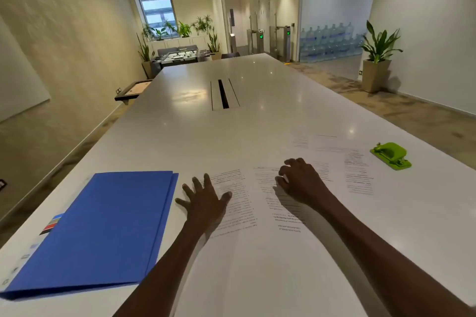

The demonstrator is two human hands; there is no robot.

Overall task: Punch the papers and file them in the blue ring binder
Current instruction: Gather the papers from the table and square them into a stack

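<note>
- Blue ring binder (103, 226): one, closed and lying flat at the left of the white table (180, 123), its near corner close to the table's near-left edge; coloured label strips show along its left side.
- Left hand (206, 201): palm down with fingers spread wide, resting on the left margin of the nearest printed sheet, just beside the binder's right edge but apart from it; it grips nothing.
- Papers (239, 201): at least three printed sheets lying flat and partly overlapping, spread from the table's centre toward the right; the exact count cannot be told where they overlap.
- Right hand (301, 183): palm down, fingers curled so that the fingertips press on a middle sheet; nothing is pinched between them.
- Green hole punch (391, 156): one, standing on the table just beyond the right-most sheet and near the table's right edge, well apart from both hands.
- Open room: the far half of the table is bare except for a cable slot (223, 94) at its centre.
</note>
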